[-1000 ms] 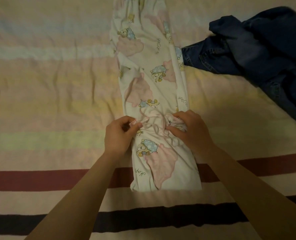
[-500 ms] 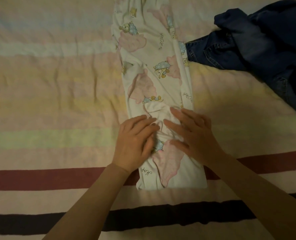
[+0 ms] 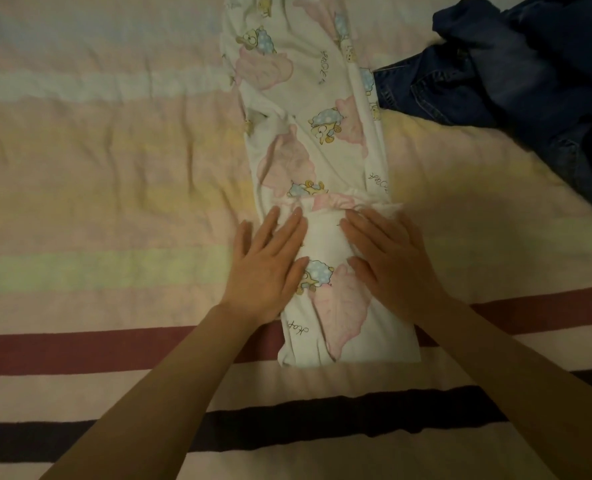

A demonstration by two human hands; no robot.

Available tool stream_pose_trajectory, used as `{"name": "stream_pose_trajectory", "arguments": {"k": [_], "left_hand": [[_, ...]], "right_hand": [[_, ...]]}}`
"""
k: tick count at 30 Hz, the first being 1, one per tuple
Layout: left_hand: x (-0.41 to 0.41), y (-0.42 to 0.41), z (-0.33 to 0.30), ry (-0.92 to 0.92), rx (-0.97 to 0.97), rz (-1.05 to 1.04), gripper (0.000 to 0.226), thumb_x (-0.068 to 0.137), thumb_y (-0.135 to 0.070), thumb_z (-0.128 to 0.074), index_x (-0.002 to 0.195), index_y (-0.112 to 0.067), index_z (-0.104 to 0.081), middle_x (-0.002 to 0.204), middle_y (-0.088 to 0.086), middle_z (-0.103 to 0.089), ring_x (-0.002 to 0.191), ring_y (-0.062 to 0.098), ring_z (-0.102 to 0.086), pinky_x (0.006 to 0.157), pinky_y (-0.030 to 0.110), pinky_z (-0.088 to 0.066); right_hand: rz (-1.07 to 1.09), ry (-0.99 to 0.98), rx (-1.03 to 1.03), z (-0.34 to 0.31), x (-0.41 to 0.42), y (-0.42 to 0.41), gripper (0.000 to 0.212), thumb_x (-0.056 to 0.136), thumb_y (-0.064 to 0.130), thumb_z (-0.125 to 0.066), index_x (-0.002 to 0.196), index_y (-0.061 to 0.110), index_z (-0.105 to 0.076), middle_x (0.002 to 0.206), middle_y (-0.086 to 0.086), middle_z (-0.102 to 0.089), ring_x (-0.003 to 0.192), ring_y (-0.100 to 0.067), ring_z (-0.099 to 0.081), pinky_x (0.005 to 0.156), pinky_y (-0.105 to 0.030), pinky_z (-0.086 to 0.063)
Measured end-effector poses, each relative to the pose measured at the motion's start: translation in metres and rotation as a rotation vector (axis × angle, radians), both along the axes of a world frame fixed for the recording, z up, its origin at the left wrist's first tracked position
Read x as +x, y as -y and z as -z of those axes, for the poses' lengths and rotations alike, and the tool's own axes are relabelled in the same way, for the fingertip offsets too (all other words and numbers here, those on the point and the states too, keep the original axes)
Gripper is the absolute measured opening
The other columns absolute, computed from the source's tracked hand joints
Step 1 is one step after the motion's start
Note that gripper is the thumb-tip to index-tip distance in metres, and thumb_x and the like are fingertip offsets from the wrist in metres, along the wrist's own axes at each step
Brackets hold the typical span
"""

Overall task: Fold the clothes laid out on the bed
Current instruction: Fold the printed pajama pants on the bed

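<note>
fingers [image 3: 289, 221] flat on pajama pants [image 3: 308, 157] | striped bed cover [image 3: 97, 168] | jeans [image 3: 516, 74] beside

Striped bed [image 3: 97, 202], printed pyjama garment [image 3: 308, 140], seemingly dark jeans [image 3: 495, 81] beside

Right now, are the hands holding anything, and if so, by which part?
Nothing is held. The left hand and right hand lie flat, fingers spread, pressing on the folded-over end of the printed pajama pants.

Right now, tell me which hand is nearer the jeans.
Right. The right hand lies flat on the pajamas, on the side toward the jeans; the left hand presses their opposite edge, farther away.
</note>
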State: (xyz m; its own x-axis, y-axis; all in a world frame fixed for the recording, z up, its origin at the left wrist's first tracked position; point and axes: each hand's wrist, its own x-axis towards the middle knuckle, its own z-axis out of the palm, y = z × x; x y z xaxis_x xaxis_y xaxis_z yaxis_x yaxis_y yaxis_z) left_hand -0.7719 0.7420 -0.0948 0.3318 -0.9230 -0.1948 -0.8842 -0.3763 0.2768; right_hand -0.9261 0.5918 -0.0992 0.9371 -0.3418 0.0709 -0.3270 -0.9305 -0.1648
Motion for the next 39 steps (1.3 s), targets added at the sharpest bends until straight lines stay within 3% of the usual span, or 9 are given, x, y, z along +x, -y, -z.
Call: {"name": "stream_pose_trajectory", "arguments": {"k": [6, 11, 15, 19, 26, 29, 33, 38, 39], "left_hand": [[0.002, -0.012, -0.003, -0.207, -0.046, -0.019, 0.062, 0.095, -0.059, -0.025, 0.15, -0.034, -0.011, 0.158, -0.015, 0.0, 0.146, 0.011, 0.009, 0.114, 0.036, 0.009], [-0.021, -0.063, -0.01, -0.356, -0.12, 0.172, 0.091, 0.074, -0.076, -0.052, 0.149, -0.036, -0.017, 0.159, -0.012, -0.006, 0.147, 0.016, 0.005, 0.116, 0.036, 0.007], [-0.04, -0.077, 0.0, -0.314, -0.123, 0.116, 0.092, 0.066, -0.063, -0.071, 0.144, -0.03, -0.034, 0.156, -0.006, -0.02, 0.147, 0.018, -0.007, 0.116, 0.047, -0.011], [-0.038, -0.07, -0.002, -0.31, -0.302, 0.091, 0.048, 0.069, -0.032, -0.08, 0.115, -0.024, -0.068, 0.139, -0.002, -0.049, 0.139, 0.022, -0.03, 0.112, 0.039, -0.02], [-0.043, -0.086, -0.039, -0.438, -0.324, 0.052, 0.026, 0.081, -0.033, -0.067, 0.104, -0.024, -0.073, 0.115, -0.01, -0.067, 0.125, 0.01, -0.05, 0.113, 0.029, -0.022], [-0.05, -0.104, -0.065, -0.532, -0.365, 0.033, 0.029, 0.082, -0.037, -0.062, 0.104, -0.021, -0.073, 0.111, -0.016, -0.066, 0.113, -0.001, -0.056, 0.107, 0.026, -0.033], [-0.044, -0.109, -0.097, -0.68, -0.473, -0.095, 0.03, 0.082, -0.033, -0.063, 0.111, -0.029, -0.067, 0.109, -0.029, -0.065, 0.101, -0.005, -0.063, 0.087, 0.015, -0.048], [-0.011, -0.077, -0.117, -0.816, -0.576, -0.247, 0.019, 0.078, -0.026, -0.071, 0.097, -0.026, -0.072, 0.097, -0.014, -0.072, 0.089, 0.005, -0.067, 0.076, 0.016, -0.05], [-0.003, -0.069, -0.12, -0.806, -0.596, -0.263, 0.018, 0.077, -0.027, -0.07, 0.095, -0.026, -0.071, 0.095, -0.014, -0.071, 0.087, 0.005, -0.067, 0.074, 0.018, -0.051]], "right_hand": [[0.016, -0.168, 0.228, -0.005, -0.013, 0.001, 0.061, 0.092, 0.057, -0.024, 0.143, 0.026, -0.036, 0.153, 0.003, -0.028, 0.143, -0.017, -0.02, 0.106, -0.046, -0.016], [-0.075, -0.201, 0.453, -0.015, -0.066, -0.019, 0.092, 0.071, 0.08, -0.042, 0.147, 0.037, -0.014, 0.158, 0.005, -0.008, 0.145, -0.019, -0.007, 0.111, -0.049, -0.022], [-0.056, -0.196, 0.449, -0.015, -0.082, -0.042, 0.094, 0.065, 0.051, -0.077, 0.143, 0.026, -0.031, 0.156, -0.005, -0.016, 0.142, -0.034, -0.018, 0.109, -0.052, -0.027], [0.119, 0.069, 0.435, -0.018, -0.086, -0.058, 0.059, 0.064, -0.003, -0.08, 0.119, 0.007, -0.063, 0.133, -0.015, -0.053, 0.119, -0.037, -0.052, 0.094, -0.046, -0.048], [0.136, 0.255, 0.381, -0.059, -0.098, -0.064, 0.018, 0.075, 0.011, -0.075, 0.091, 0.003, -0.073, 0.084, -0.011, -0.072, 0.077, -0.025, -0.069, 0.069, -0.036, -0.058], [0.04, 0.244, 0.322, -0.085, -0.099, -0.069, 0.053, 0.092, 0.047, -0.042, 0.085, 0.006, -0.074, 0.076, -0.004, -0.072, 0.071, -0.015, -0.065, 0.071, -0.028, -0.053], [0.04, 0.308, 0.505, -0.128, -0.094, -0.065, 0.055, 0.087, 0.054, -0.045, 0.086, 0.007, -0.074, 0.076, -0.001, -0.071, 0.075, -0.007, -0.06, 0.07, -0.014, -0.049], [0.526, -0.207, 0.501, -0.136, -0.044, -0.058, 0.029, 0.087, 0.016, -0.056, 0.111, 0.0, -0.063, 0.111, 0.023, -0.065, 0.102, 0.013, -0.053, 0.086, -0.007, -0.045], [0.515, -0.106, 0.44, -0.13, -0.038, -0.052, 0.025, 0.087, 0.01, -0.057, 0.11, 0.004, -0.064, 0.111, 0.022, -0.066, 0.103, 0.016, -0.051, 0.086, -0.004, -0.041]]}}
